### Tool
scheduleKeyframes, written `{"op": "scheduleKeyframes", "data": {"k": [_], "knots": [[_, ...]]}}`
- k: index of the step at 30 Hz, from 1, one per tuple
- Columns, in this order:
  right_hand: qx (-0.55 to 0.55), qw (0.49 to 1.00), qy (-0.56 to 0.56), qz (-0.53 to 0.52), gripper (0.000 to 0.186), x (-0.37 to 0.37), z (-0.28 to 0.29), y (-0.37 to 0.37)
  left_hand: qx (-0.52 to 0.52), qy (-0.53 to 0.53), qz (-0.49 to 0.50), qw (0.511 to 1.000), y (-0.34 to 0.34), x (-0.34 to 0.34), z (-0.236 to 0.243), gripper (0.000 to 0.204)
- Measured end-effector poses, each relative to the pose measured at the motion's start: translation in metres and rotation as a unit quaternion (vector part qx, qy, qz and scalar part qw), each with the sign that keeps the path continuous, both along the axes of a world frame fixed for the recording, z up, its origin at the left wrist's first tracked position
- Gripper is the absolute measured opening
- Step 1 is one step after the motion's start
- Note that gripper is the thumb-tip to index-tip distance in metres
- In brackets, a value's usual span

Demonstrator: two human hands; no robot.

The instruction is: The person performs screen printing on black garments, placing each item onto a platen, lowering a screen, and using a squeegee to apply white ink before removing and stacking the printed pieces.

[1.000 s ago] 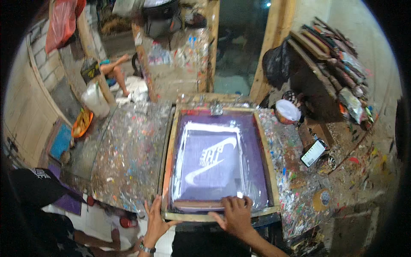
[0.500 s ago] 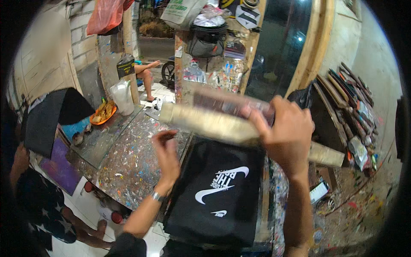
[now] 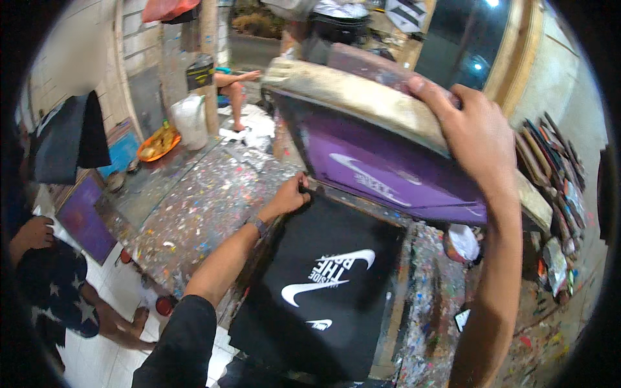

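Note:
A silk-screen frame [image 3: 362,97] with a purple mesh [image 3: 401,171] is tilted up at the far end of the board. My right hand [image 3: 475,126] grips its pale wooden bar from above. A squeegee [image 3: 388,71] leans against the frame's back, beside my right fingertips. Below the frame lies a black cloth panel [image 3: 259,323] bearing white curved shapes and lettering. My left hand [image 3: 289,196] is closed at the cloth's far left corner, its fingertips pinching the edge.
Paint-spattered table [image 3: 213,200] extends left. An orange plate of food [image 3: 160,145] and a white plastic container [image 3: 189,123] stand there. At left, a person [image 3: 58,278] holds dark fabric [image 3: 68,145]. Several squeegees [image 3: 556,168] are stacked at right, beyond a white-topped cup [image 3: 462,242].
The screen frame now shows its purple underside, tilted up. My left hand has moved from hovering beside the cloth to its far left corner. The view has shifted slightly.

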State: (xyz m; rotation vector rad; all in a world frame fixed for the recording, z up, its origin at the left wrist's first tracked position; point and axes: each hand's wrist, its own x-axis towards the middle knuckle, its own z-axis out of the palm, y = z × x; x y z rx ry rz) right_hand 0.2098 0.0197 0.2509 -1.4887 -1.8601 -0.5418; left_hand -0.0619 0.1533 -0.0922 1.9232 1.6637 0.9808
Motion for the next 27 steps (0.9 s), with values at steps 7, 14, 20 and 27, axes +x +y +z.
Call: {"op": "scheduleKeyframes", "data": {"k": [7,14,20,27], "knots": [[-0.001,1.000,0.001,-0.007,0.083,-0.009,0.008,0.011,0.238,-0.174,0.326,0.898,-0.176,-0.208,0.031,0.030],[-0.025,0.999,0.002,0.038,0.073,0.001,0.012,0.038,0.287,-0.017,0.559,0.778,-0.364,-0.383,0.055,0.028],[0.005,0.997,-0.054,0.051,0.076,0.029,0.016,0.053,0.274,0.134,0.364,0.880,-0.317,-0.220,0.022,0.052],[0.003,0.981,-0.196,-0.001,0.035,0.000,0.021,0.070,0.298,0.208,-0.175,0.915,-0.368,0.058,-0.078,0.038]]}}
